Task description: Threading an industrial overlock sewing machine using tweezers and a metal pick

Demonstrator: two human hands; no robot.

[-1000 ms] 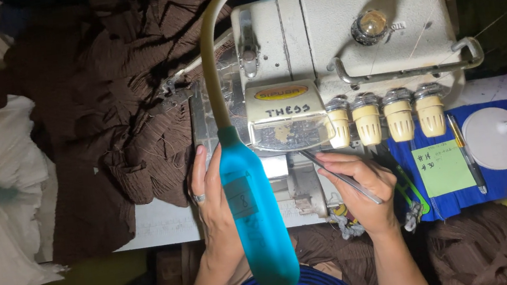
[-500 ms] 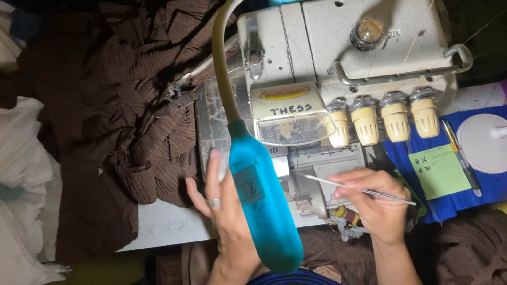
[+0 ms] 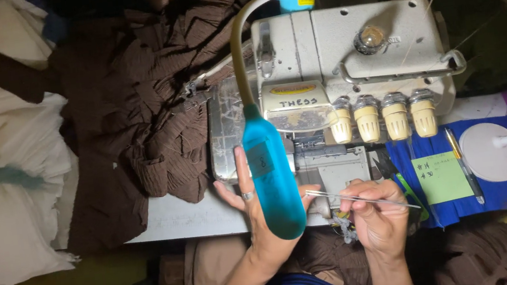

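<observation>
Fabric: crumpled brown pleated cloth (image 3: 135, 125) fills the upper left of the frame, beside the machine.
Left hand (image 3: 256, 216): lower centre, fingers spread flat, partly hidden under the teal gooseneck lamp head (image 3: 273, 182).
Machine: white overlock sewing machine (image 3: 354, 66), upper centre, with 4 cream tension knobs (image 3: 382, 117).
Right hand (image 3: 375, 214): lower centre-right, fingers pinching thin metal tweezers (image 3: 357, 199) pointing left at the machine's front.

The blue lamp head (image 3: 273, 182) hides most of the left hand's (image 3: 255, 207) fingers.
</observation>
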